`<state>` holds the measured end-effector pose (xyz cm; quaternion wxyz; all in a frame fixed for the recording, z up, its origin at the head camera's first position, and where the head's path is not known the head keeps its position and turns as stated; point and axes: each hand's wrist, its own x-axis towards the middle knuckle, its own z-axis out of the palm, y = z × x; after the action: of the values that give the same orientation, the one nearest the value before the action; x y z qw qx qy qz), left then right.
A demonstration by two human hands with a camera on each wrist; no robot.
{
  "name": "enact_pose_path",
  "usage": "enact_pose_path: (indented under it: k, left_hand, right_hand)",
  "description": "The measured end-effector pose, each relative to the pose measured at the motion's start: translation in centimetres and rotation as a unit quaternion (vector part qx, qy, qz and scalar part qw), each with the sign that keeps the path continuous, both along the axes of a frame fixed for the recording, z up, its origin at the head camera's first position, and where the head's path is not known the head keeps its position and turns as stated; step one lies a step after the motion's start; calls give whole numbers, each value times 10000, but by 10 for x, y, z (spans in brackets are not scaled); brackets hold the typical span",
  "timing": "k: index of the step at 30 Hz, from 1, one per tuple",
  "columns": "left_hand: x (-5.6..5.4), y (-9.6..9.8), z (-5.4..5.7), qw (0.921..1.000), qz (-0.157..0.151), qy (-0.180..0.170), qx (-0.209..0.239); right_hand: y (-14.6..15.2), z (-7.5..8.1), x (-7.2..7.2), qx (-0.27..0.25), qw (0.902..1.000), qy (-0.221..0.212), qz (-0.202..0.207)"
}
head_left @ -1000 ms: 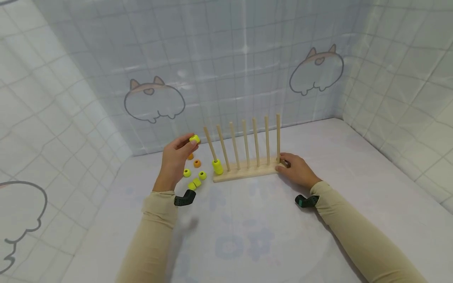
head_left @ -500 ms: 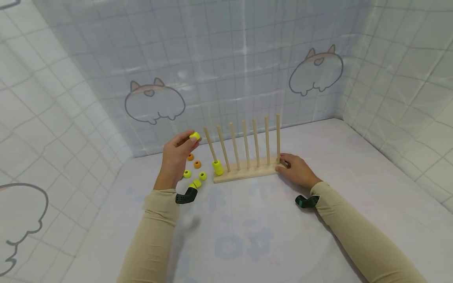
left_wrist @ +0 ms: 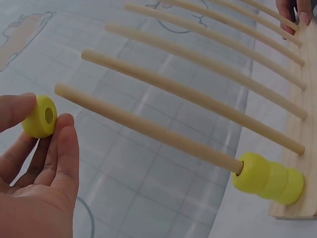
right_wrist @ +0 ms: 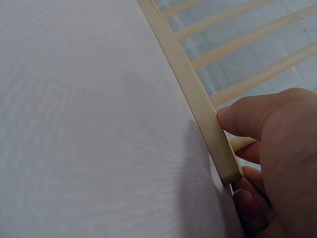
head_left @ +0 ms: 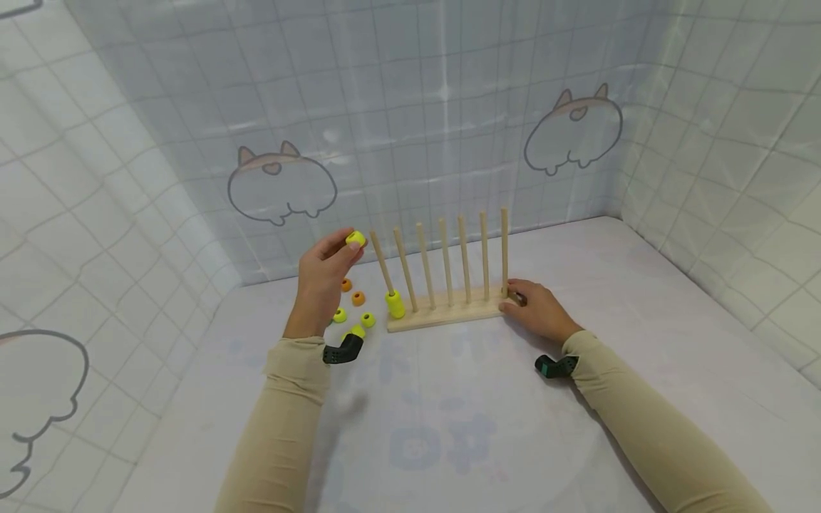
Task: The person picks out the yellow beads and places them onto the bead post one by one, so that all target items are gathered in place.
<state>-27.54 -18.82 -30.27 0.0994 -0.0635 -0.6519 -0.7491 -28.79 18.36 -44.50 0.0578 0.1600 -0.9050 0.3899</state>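
Note:
My left hand (head_left: 322, 274) pinches a yellow bead (left_wrist: 40, 117) between thumb and fingers, its hole turned toward the leftmost peg (left_wrist: 143, 126). The bead is near that peg's top, a small gap apart in the left wrist view. Several yellow beads (head_left: 395, 305) are stacked at the foot of this same peg. The wooden peg rack (head_left: 449, 312) carries a row of upright pegs; the others are bare. At the rack's right end my right hand (head_left: 539, 308) grips the base, thumb in front and fingers behind, partly hidden.
Loose on the table left of the rack lie orange beads (head_left: 358, 298) and yellow beads (head_left: 368, 320), some partly covered by the left hand and its wrist camera (head_left: 344, 350). A tiled-pattern backdrop (head_left: 410, 142) rises behind the table.
My left hand has risen slightly and shifted a little to the right with the yellow bead, closer to the leftmost peg's top. The right hand and rack have stayed in place.

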Motion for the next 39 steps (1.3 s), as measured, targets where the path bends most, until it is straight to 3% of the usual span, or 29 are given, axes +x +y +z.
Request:
enact_pose_path:
  k: [17,28,39]
  left_hand:
    - [-4,7,8,9998,21,67,161]
    - [-3,12,13,9998,137,143,-62]
    - [-5,15,12,9998,51,210,8]
  right_hand:
    - [0,-1,0,-35,9999,-100,-46]
    - [0,0,-2,-45,10000,-27,-60]
    - [0,-2,-3,-55,9999,-85,-79]
